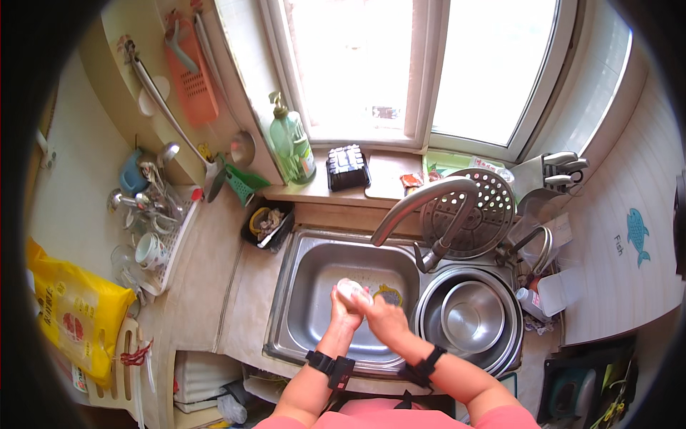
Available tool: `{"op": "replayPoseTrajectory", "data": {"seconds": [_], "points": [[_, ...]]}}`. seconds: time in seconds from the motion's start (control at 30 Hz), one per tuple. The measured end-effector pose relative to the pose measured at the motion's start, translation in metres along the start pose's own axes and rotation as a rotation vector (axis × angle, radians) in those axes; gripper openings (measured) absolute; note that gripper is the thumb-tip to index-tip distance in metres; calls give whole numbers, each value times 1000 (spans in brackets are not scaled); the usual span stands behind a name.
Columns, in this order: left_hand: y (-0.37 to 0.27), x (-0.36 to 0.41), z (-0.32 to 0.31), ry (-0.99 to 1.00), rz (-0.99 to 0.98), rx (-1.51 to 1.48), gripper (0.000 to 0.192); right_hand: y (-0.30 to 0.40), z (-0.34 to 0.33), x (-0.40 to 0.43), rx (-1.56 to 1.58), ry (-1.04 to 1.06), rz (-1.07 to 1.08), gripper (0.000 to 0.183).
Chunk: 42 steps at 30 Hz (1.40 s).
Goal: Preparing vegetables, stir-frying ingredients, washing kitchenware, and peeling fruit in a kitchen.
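Observation:
Over the stainless steel sink basin (316, 268), my left hand (345, 316) holds a small white rounded object (349, 288); its exact kind is hard to tell. My right hand (387, 320) touches the same object from the right, its fingers laid against it. Both wrists wear black straps. Below the hands, a yellow-rimmed drain strainer (388, 296) lies in the basin. The curved faucet (423, 201) stands behind and to the right, its spout above the basin's back edge.
Nested steel bowls (472, 316) sit right of the basin. A perforated steel steamer plate (469, 214) leans behind the faucet, near a knife block (546, 177). A black bin (267, 225) stands back left; a green pump bottle (289, 142) is on the sill. A yellow bag (80, 316) lies far left.

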State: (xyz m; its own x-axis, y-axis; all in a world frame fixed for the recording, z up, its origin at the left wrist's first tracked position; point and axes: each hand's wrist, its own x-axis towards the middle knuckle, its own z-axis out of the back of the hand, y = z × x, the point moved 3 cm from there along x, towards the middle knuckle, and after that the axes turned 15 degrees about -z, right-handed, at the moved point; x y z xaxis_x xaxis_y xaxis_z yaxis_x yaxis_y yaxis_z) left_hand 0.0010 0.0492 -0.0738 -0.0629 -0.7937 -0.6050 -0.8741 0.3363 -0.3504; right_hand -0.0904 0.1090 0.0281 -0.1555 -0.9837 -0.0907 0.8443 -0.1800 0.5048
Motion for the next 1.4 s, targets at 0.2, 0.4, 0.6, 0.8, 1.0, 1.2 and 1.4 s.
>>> {"op": "replayPoseTrajectory", "data": {"seconds": [0.2,0.4,0.6,0.8,1.0,1.2,1.4], "points": [[-5,-13,-5,-96,-51,11,56,11,-9,-20,-13,51,8,40],[-3,-11,-6,-49,-155,-85,46,5,-10,32,-58,-87,-84,35],[-11,-8,4,-146,-53,-87,45,24,-9,3,-105,23,35,42],[-13,-31,1,-56,-206,158,37,-14,-28,53,53,106,-226,28],[-19,-6,24,-17,-312,201,31,6,-14,34,20,-60,-98,32],[-27,-6,21,-30,-196,48,28,36,-18,-7,-155,-104,191,45],[-25,5,33,57,-398,272,25,35,-17,4,-183,37,93,47]]}}
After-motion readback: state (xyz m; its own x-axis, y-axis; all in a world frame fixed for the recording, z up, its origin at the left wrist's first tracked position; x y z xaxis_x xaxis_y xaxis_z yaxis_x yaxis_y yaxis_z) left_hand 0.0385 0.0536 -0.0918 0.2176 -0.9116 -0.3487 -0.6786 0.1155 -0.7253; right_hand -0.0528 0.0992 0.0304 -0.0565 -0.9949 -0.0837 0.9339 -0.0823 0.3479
